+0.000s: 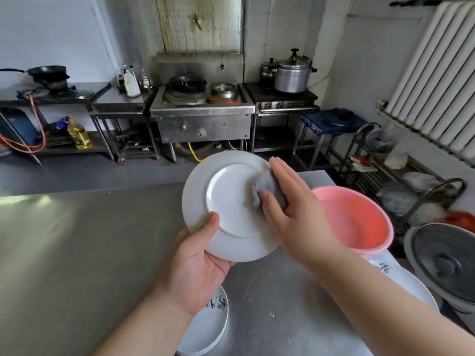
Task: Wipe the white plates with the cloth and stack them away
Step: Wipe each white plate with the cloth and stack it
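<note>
Left grip (195, 263) holds a white plate (231, 201) by its lower-left rim, thumb on the face turned to the camera, other fingers curled round behind, so it is closed on the plate. The plate is up off the bench (77, 253), tilted, underside w/ foot ring facing the camera. Right grip (290, 209) lies flat on the plate's right side w/ fingers straight and together, pressing a grey cloth (267, 186) onto the plate; the thumb rests on the cloth, nothing is clenched. The cloth sits under the right grip's palm and fingers, bunched, touching the foot ring and the rim by it. Below the left grip's wrist, on the bench, is a stack of plates (210, 327), top one w/ dark lettering; the wrist hides part of it. Just right of the right grip is a pink basin (359, 219) on the bench. Under the right forearm, toward the bench's near-right corner, lies another plate (406, 283) w/ lettering. Right of that, off the bench, is a fan (447, 263) on its back. Well beyond both grips, across the floor: a steel stove (203, 104), a pressure cooker (291, 75) to its right, an oil bottle (79, 136) on a low shelf far left. A radiator (437, 73) hangs on the wall far right of the right grip.
</note>
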Demonstrator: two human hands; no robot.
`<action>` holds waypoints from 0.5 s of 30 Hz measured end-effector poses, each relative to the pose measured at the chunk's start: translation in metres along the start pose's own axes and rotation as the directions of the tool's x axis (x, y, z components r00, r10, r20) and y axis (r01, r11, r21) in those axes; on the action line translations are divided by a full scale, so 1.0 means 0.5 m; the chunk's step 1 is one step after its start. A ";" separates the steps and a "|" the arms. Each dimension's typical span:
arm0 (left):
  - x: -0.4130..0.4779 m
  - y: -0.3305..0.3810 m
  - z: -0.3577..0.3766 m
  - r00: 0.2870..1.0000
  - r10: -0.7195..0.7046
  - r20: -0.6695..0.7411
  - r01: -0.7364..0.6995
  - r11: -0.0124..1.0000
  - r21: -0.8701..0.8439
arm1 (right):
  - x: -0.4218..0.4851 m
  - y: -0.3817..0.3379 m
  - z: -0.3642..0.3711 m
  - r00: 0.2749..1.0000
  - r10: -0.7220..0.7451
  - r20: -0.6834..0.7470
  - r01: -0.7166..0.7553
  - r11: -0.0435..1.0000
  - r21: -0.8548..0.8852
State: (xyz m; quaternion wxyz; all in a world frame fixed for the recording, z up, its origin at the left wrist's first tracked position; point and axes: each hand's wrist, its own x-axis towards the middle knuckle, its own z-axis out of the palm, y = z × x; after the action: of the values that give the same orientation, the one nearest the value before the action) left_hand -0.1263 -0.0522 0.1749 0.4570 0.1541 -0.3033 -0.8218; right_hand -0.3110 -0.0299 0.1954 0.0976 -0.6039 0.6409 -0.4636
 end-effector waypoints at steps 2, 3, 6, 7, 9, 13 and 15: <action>0.011 -0.003 0.011 1.000 0.020 -0.005 -0.020 1.000 -0.013 | 0.016 0.003 -0.007 1.000 0.014 -0.016 -0.014 1.000 0.012; 0.016 -0.005 0.016 1.000 0.025 -0.005 -0.025 1.000 -0.008 | 0.001 0.002 0.004 1.000 0.009 -0.025 -0.009 1.000 0.005; 0.025 -0.016 0.023 0.999 0.011 -0.030 -0.011 1.000 -0.009 | -0.082 -0.010 0.059 0.995 0.018 -0.098 -0.015 0.999 0.030; 0.026 -0.022 0.024 1.000 -0.008 -0.027 0.008 1.000 -0.018 | -0.103 -0.012 0.073 0.991 0.042 -0.127 -0.034 0.997 0.066; 0.025 -0.032 0.026 0.999 -0.039 -0.007 0.038 0.999 -0.012 | -0.102 -0.007 0.076 0.980 0.095 -0.176 -0.072 0.989 0.130; 0.026 -0.012 0.021 0.998 -0.059 0.030 0.058 0.998 0.035 | -0.008 0.011 0.006 0.978 0.100 -0.183 -0.071 0.985 0.157; 0.035 0.008 0.014 0.998 -0.056 -0.015 0.056 0.997 0.043 | 0.046 0.010 -0.034 0.995 0.046 -0.094 -0.035 0.993 0.115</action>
State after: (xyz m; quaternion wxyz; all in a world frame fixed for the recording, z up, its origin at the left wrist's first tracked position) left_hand -0.1366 -0.0661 0.1833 0.4325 0.1780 -0.3133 -0.8265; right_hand -0.3319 -0.0426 0.2110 0.1101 -0.5612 0.6298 -0.5256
